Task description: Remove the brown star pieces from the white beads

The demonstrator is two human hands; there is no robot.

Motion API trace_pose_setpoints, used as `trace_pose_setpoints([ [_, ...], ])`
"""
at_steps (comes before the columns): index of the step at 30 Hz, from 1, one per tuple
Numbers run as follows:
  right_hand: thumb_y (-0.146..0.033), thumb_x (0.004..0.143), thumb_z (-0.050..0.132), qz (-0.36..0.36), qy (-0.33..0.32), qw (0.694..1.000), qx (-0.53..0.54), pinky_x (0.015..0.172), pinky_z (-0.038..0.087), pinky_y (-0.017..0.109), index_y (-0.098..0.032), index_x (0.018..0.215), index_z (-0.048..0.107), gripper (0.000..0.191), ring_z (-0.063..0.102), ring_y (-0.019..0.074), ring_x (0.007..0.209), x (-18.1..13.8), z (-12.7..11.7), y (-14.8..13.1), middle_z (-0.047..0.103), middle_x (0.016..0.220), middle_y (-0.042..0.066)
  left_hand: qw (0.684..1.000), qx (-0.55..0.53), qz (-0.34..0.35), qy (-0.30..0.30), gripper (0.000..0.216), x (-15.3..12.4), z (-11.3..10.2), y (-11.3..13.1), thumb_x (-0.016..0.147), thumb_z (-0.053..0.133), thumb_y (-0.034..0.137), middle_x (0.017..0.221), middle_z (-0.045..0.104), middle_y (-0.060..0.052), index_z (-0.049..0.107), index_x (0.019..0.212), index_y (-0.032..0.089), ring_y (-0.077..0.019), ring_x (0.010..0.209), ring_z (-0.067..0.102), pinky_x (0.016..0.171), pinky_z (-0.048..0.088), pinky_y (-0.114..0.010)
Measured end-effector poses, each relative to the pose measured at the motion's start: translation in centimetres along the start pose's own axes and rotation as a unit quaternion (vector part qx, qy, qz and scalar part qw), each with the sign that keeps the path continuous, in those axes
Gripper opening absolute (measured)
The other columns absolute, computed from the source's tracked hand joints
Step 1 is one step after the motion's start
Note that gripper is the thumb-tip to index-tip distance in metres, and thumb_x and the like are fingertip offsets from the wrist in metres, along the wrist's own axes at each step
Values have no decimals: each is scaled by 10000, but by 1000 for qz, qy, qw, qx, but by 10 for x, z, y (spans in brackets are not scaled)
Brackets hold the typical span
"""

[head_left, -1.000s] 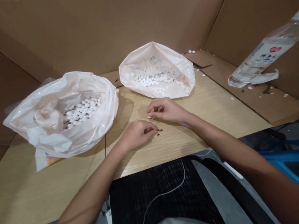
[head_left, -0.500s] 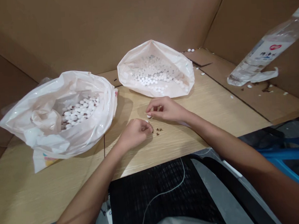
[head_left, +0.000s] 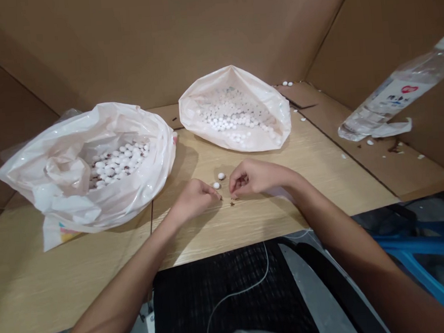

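My left hand [head_left: 197, 199] is closed in a pinch low over the wooden tabletop, a small dark brown piece just showing at its fingertips. To its right, my right hand [head_left: 256, 177] has thumb and fingers pressed together close to the table; what they hold, if anything, is hidden. One small brown star-shaped piece [head_left: 232, 204] lies just below the right fingertips. Two white balls, a nearer ball [head_left: 216, 185] and a farther ball [head_left: 221, 176], rest on the table between and beyond the hands.
An open white plastic bag [head_left: 133, 205] at left holds many white balls with brown bits among them. Another white bag [head_left: 234, 74] with white balls stands behind the hands. A clear bottle [head_left: 395, 91] is at right. Cardboard walls [head_left: 182, 37] enclose the table; white scraps lie along the right side.
My right hand has left the white ball, which now lies free, and has come down and nearer to me. Fewer brown star-shaped pieces show on the table. The left hand shifted slightly left.
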State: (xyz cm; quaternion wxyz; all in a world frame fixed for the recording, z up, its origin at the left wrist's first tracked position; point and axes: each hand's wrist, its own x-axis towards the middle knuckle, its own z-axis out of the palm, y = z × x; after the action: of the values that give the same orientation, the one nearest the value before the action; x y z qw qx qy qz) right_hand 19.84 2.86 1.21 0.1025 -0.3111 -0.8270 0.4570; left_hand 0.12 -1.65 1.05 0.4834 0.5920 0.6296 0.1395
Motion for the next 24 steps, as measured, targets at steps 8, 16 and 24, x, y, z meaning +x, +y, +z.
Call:
trace_pose_setpoints([
  [8,-95,713,561,-32,-8,998,-61,540,372,202,-130,742,694,140,534,81,578,3,9,2,632,647,-10,999,-12,-10,35,133,8,1,-8,645,643,256,547,638,8,713,638,143,-25,493,461,468,279,-168],
  [16,-143,759,527,-36,53,993,-94,560,362,213,-147,809,669,151,545,92,602,5,5,9,648,702,-2,998,-43,4,38,145,9,-1,-12,642,643,280,550,629,17,669,612,141,-25,484,475,453,311,-147],
  [24,-122,727,535,-4,6,1000,-27,545,379,206,-131,892,699,232,548,95,608,4,5,10,644,707,8,998,-40,23,34,122,8,-2,-10,670,621,243,552,626,14,673,626,141,-12,462,463,444,299,-141],
])
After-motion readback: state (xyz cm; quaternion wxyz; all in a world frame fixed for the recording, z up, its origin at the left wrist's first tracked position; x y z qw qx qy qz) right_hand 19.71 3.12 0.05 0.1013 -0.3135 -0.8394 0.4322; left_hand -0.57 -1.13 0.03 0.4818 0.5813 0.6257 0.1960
